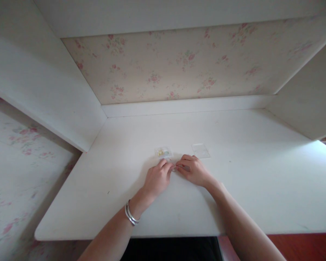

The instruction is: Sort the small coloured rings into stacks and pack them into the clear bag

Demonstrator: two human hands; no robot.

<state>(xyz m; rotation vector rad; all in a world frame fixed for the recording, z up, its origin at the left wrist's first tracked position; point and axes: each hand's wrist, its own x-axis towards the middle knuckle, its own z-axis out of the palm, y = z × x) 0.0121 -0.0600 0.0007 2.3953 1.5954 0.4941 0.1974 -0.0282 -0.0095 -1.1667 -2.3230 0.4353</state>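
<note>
My left hand (pixel 158 177) is closed in a pinch on a small clear piece (pixel 174 169), too small to identify. My right hand (pixel 193 169) meets it from the other side, thumb and fingertips pressed together at the same piece. Just beyond the left fingers lies a small clear plastic case (pixel 163 149), with a yellowish item and a pale bluish item inside. A flat, transparent square cover (pixel 201 150) rests on the table behind the right hand.
The white tabletop (pixel 103 214) has a rounded front left corner. White side panels (pixel 67 76) and a back ledge (pixel 184 105) enclose it, with floral wallpaper behind. A tiny dark sliver (pixel 108 192) lies at the left. A silver bracelet (pixel 130 214) circles my left wrist.
</note>
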